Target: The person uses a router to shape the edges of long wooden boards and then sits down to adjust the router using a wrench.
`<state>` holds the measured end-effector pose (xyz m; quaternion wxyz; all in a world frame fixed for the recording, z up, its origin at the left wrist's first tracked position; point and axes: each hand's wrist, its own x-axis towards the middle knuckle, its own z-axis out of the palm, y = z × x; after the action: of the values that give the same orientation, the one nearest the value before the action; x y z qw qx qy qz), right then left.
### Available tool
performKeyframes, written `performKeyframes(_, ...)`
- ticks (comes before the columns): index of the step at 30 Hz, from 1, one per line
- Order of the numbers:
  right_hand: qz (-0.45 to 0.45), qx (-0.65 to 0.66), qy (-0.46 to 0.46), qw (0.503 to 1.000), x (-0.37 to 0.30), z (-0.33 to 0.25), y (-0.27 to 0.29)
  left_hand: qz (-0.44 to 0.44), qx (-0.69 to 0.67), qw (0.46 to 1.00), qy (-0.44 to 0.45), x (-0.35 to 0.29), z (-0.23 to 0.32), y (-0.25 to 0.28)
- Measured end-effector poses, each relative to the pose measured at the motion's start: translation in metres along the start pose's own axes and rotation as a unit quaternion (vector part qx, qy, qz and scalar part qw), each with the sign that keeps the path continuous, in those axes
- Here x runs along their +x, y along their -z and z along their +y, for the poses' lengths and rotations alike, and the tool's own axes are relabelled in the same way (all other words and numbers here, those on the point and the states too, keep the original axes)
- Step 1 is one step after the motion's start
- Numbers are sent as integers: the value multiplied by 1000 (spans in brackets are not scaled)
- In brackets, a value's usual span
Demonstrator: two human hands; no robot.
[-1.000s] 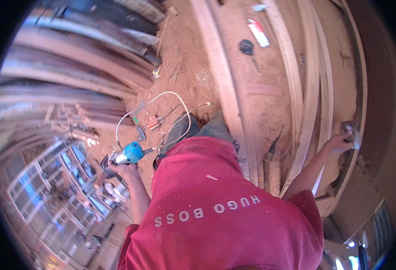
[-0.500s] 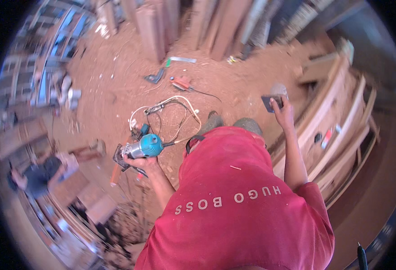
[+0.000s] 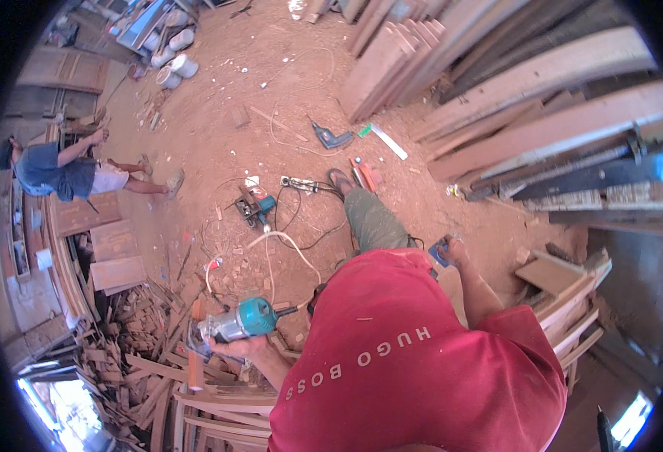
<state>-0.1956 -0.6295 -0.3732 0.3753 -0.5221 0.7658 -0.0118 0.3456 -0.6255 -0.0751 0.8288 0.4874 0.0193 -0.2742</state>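
My left hand [image 3: 245, 348] is closed round the underside of a router [image 3: 250, 318] with a teal motor cap and silver body. The tool lies tilted sideways, with its base end to the left. On the right, my right hand [image 3: 458, 251] grips a dark blue flat piece [image 3: 441, 253], partly hidden by the fingers; its kind I cannot make out. A pale cable [image 3: 294, 242] loops over the floor near the router. Beyond it lie another teal power tool [image 3: 257, 208] and a power strip [image 3: 299, 184].
Ahead on the dusty floor are a drill [image 3: 333, 137], a try square [image 3: 388, 142] and an orange tool [image 3: 364, 175]. Boards [image 3: 542, 128] lean at the far right. Curved wooden parts [image 3: 572, 316] stand at right. Scrap wood [image 3: 139, 320] fills the left, near another person [image 3: 68, 169].
My view and body have turned to the right. My right hand has come closer to my body with its dark piece. My left hand still holds the router.
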Motion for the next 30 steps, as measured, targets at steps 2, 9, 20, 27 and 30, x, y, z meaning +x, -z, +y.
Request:
performKeyframes(2, -43, -32, -7, 999, 49, -22, 2, 51, 32, 997, -39, 10, -1, -30)
performKeyframes(9, 41, 26, -58, 997, 236, -50, 31, 53, -17, 997, -60, 162, -28, -174)
performKeyframes(20, 157, 63, 128, 977, 520, -376, 234, -142, -110, 982, -62, 324, -92, -435)
performKeyframes(27, 86, 181, 217, 955, 672, -591, 297, -17, -93, 995, -37, 472, -176, -574)
performKeyframes(30, 51, 146, 217, 964, 751, -673, 307, -65, -109, 992, -27, 547, -206, -647)
